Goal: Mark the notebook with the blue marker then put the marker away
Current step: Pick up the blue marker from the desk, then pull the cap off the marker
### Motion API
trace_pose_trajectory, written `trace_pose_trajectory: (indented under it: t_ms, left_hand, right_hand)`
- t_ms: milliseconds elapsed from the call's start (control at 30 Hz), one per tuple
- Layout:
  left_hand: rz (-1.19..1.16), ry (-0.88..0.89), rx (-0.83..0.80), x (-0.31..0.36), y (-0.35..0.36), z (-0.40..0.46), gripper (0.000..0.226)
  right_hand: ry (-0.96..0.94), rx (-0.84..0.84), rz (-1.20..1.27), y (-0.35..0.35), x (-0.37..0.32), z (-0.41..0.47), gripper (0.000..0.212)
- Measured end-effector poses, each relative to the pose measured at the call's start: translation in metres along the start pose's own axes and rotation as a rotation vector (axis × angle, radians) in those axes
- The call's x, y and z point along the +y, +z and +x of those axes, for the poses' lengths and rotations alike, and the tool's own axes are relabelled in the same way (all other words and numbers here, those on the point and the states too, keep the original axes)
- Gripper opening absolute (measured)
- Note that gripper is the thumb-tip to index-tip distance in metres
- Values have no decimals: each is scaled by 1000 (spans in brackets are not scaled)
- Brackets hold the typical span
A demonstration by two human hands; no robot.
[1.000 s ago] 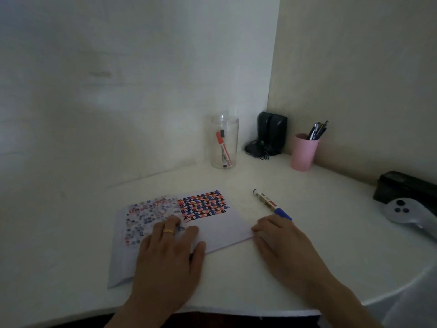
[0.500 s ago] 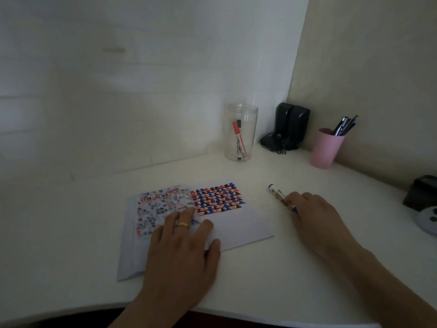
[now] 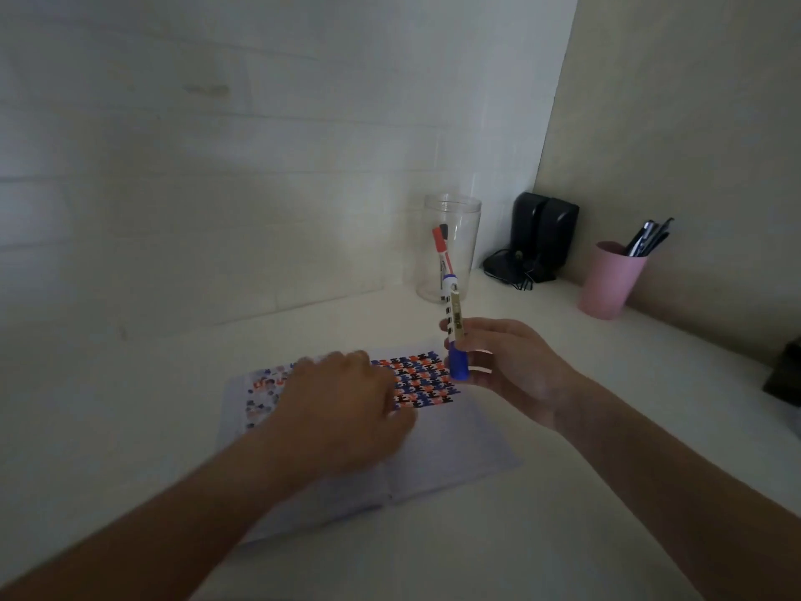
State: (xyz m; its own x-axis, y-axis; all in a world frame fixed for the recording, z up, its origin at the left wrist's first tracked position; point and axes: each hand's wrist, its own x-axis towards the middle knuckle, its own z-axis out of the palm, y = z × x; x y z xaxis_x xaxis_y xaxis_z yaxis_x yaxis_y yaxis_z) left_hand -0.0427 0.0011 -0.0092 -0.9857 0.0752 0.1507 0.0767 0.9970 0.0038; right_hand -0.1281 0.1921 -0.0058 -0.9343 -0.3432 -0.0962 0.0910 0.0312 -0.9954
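Blue marker: held near-upright in right hand, fingers closed round barrel, blue cap lowest, above notebook far edge; cap presented for removal, judged. Left hand: blurred, loosely open, empty, over patterned page.

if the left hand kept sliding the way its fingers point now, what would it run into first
Most likely the blue marker, at its cap end, held upright in the right hand. The left hand lies over the notebook, fingers aimed right and away. The blur leaves depth unclear.
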Motion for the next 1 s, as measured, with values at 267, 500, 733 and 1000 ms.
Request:
trace_pose_trajectory:
  t_ms: [267,500,733,1000]
  left_hand:
    - [-365,107,246,-29,28,68,32]
    - [-344,270,180,-32,45,59,56]
    - [-227,436,471,-23,36,57,41]
    - [-283,486,414,-21,29,55,38]
  right_hand:
    - [-36,146,142,-13,33,31,30]
    - [-131,54,107,-12,37,29,9]
    - [-288,-60,171,-2,28,14,22]
    - [-390,21,128,9,25,12,39]
